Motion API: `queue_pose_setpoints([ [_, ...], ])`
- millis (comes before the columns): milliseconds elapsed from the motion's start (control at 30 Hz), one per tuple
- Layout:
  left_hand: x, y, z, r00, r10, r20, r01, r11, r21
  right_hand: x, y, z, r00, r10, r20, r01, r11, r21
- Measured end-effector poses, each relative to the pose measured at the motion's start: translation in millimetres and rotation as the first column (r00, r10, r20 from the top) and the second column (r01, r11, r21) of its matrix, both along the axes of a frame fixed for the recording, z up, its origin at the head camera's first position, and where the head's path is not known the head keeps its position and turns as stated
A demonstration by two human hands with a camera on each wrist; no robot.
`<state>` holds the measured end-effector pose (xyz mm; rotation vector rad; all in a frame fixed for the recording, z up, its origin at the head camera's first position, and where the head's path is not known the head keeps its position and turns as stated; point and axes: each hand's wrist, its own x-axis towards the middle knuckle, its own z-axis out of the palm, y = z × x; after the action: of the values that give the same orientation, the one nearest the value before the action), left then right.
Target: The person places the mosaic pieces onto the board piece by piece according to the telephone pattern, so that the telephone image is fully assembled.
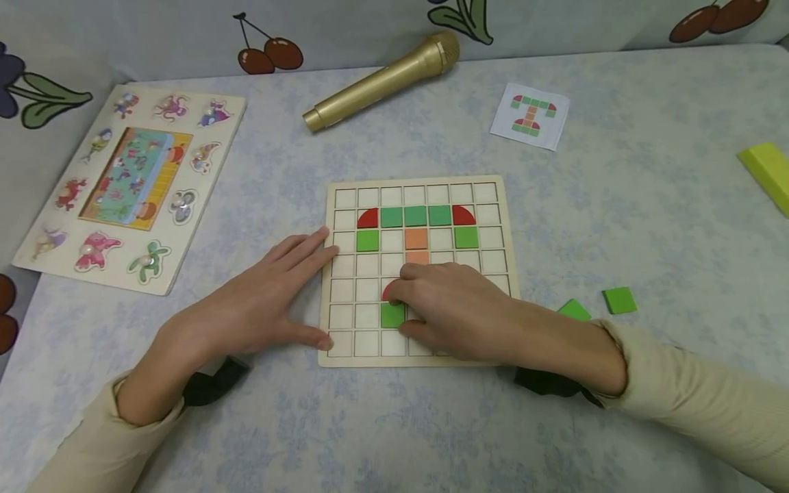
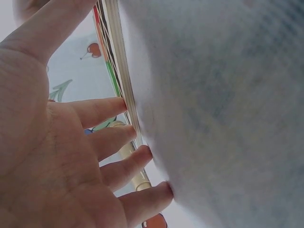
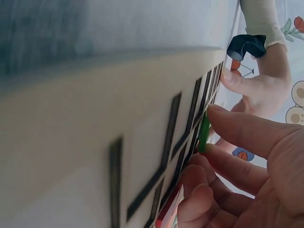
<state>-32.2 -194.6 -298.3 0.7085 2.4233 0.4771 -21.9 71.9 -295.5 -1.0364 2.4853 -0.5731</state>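
Note:
A wooden grid board [image 1: 342,291] lies flat on the table. Across its upper part sit red quarter-round tiles [image 1: 464,216], green square tiles [image 1: 416,216] and orange square tiles [image 1: 416,238]. My right hand [image 1: 462,308] is over the lower middle of the board. Its thumb and index finger pinch a green square tile [image 3: 204,133] at the grid. Just above that tile, another red tile [image 1: 386,290] is partly covered by the fingers. My left hand [image 1: 253,301] rests against the board's left edge, fingers extended and thumb spread toward the lower corner.
Two loose green tiles [image 1: 619,300] lie right of the board, one partly behind my right forearm. A pattern card [image 1: 530,116] and a gold microphone [image 1: 382,82] lie farther back. A picture puzzle [image 1: 203,178] is at left, a yellow block [image 1: 767,174] at far right.

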Motion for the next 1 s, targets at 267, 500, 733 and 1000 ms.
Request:
queue_pose_setpoints([
  [267, 0.0, -0.2, 0.1, 1.000, 0.000, -0.004, 0.000, 1.000, -0.003, 0.3, 2, -1.3, 1.000, 0.005, -0.003, -0.005, 1.000, -0.018],
  [500, 0.0, 0.1, 0.4, 1.000, -0.001, 0.001, 0.001, 1.000, -0.004, -0.3, 8, 1.3, 1.000, 0.019, 0.016, -0.018, 0.999, -0.034],
  [733, 0.2, 0.5, 0.0, 1.000, 0.001, 0.003, -0.001, 1.000, -0.002, -2.0, 27, 3.7, 0.999, 0.004, 0.043, 0.000, 0.994, -0.109],
  [1000, -0.1, 0.4, -0.5, 1.000, 0.000, -0.004, 0.000, 1.000, -0.004, 1.3, 79, 4.1, 0.994, -0.077, 0.071, 0.090, 0.976, -0.199],
])
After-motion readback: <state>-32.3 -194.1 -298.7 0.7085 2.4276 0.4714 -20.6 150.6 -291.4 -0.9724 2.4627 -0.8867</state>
